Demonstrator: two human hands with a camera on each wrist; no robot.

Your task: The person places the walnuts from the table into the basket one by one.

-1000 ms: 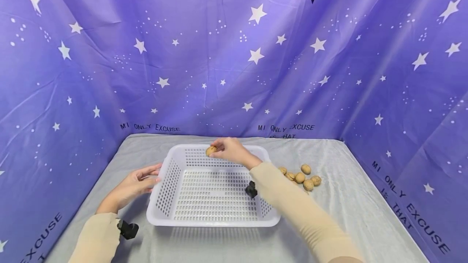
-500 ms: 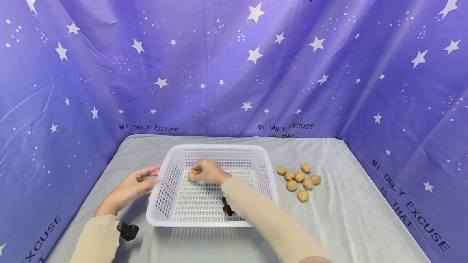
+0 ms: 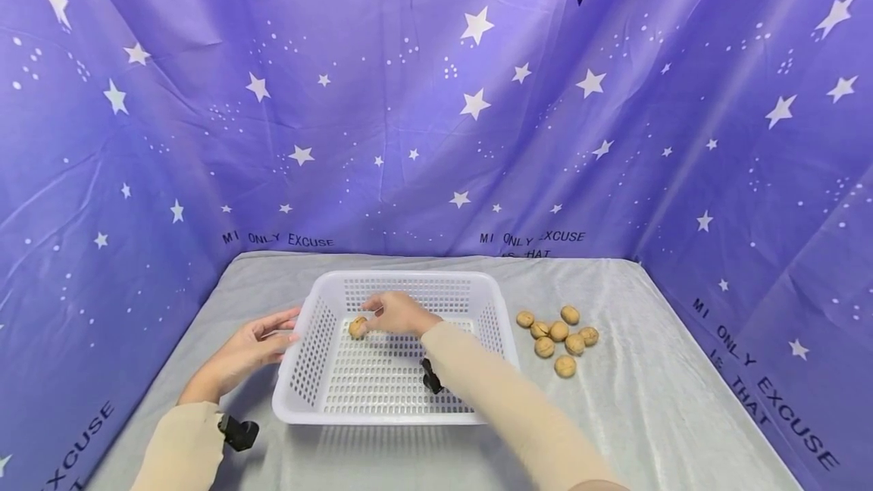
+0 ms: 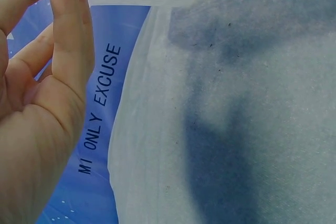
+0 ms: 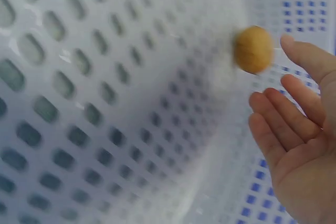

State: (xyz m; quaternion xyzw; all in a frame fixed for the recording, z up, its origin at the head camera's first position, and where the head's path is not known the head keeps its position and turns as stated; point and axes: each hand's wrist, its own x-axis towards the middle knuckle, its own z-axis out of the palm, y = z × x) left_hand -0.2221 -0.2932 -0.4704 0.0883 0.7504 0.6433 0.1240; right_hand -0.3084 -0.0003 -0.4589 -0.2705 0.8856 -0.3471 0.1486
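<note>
Just eased off the walnut (image 3: 357, 327): my right hand (image 3: 398, 313), fingers apart, holding nothing. It sits left-rear inside the slotted white plastic-looking basket (image 3: 375, 419); low, gentle release suits something this round, likely to roll. Fingers loosely apart, my left hand (image 3: 248, 347) is at the basket's left side.

Black lettering (image 3: 312, 242) "MI ONLY EXCUSE IS THAT" on the purple star-patterned curtain (image 3: 355, 116)

R hand (image 3: 402, 314): fingers (image 5: 283, 116) let go | walnut (image 3: 357, 327): prev. pinched, now loose in bskt (image 3: 382, 420), apart fr. fingers
</note>
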